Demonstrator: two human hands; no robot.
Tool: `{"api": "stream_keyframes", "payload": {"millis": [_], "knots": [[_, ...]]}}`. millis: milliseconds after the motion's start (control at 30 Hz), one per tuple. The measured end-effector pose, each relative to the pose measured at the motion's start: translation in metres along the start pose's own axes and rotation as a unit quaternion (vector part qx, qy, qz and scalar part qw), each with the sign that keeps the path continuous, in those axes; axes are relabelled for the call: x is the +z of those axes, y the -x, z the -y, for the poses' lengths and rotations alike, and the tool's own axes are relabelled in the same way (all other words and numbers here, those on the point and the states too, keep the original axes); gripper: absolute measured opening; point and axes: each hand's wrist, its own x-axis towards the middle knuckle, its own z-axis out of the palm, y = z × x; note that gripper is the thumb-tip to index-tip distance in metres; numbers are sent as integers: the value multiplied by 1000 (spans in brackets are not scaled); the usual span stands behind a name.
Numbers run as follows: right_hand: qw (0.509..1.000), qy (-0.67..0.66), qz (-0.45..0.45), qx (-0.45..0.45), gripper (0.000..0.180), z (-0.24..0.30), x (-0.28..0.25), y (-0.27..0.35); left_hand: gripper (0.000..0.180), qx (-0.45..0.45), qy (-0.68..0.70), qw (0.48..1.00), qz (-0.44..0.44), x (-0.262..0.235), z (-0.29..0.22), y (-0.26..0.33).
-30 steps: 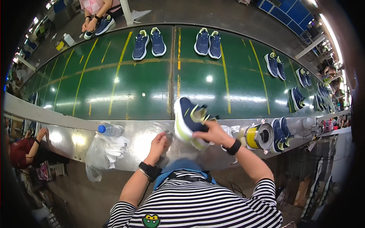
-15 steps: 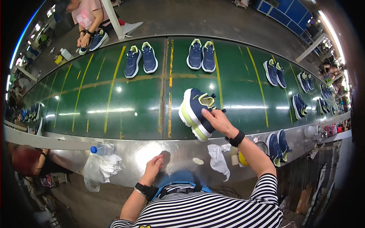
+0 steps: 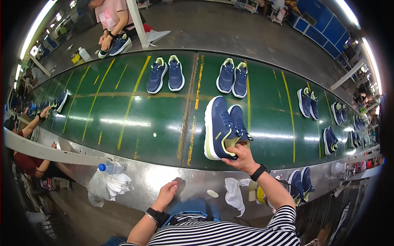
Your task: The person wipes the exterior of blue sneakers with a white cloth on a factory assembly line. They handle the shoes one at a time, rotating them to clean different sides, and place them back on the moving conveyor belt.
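My right hand (image 3: 240, 158) is closed around the heel openings of a pair of navy sneakers (image 3: 221, 131) with white and lime soles. Toes pointing away from me, the pair is held over the near part of the green belt, tilted, one shoe partly behind the other. My left hand (image 3: 167, 192) hovers by the metal ledge, its fingers curled in with nothing visible in them. Beyond the held pair, another pair of navy sneakers (image 3: 232, 78) stands on the belt, with a further pair (image 3: 166, 74) to its left.
A white cloth (image 3: 234, 196) and a yellow round object (image 3: 261, 195) lie on the ledge (image 3: 150, 174); two more sneakers (image 3: 301, 185) stand right. A blue-capped bottle (image 3: 111, 167) and plastic bag (image 3: 98, 186) sit left. Across the belt, a person (image 3: 113, 20) handles shoes; another's hand (image 3: 45, 112) reaches in at left.
My right hand has turned the held sneakers from soles toward the left to toes pointing away, with uppers showing. My left hand stays curled near the ledge. The whole view has shifted.
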Motion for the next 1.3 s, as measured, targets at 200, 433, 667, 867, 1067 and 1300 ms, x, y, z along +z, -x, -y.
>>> {"api": "stream_keyframes", "payload": {"millis": [200, 433, 667, 867, 1067, 1300], "knots": [[998, 41, 40, 0, 34, -34, 18, -3, 27, 15, -7, 1000, -9, -1, 5, -6], [949, 100, 264, 141, 45, -64, 59, -4, 33, 123, -156, 980, -26, -18, 26, 1], [955, 153, 209, 146, 50, 29, 36, -55, 34, 126, -185, 969, 104, -87, 13, 54], [977, -115, 176, 35, 35, 170, 92, -131, 35, 182, -210, 919, 281, -191, 5, 99], [944, -318, 75, -48, 25, 345, 164, -227, 31, 296, -237, 863, 334, -378, -29, 116], [810, -546, -68, 203, 47, 430, 229, -253, 28, 260, -482, 834, 67, -607, -11, 48]]}}
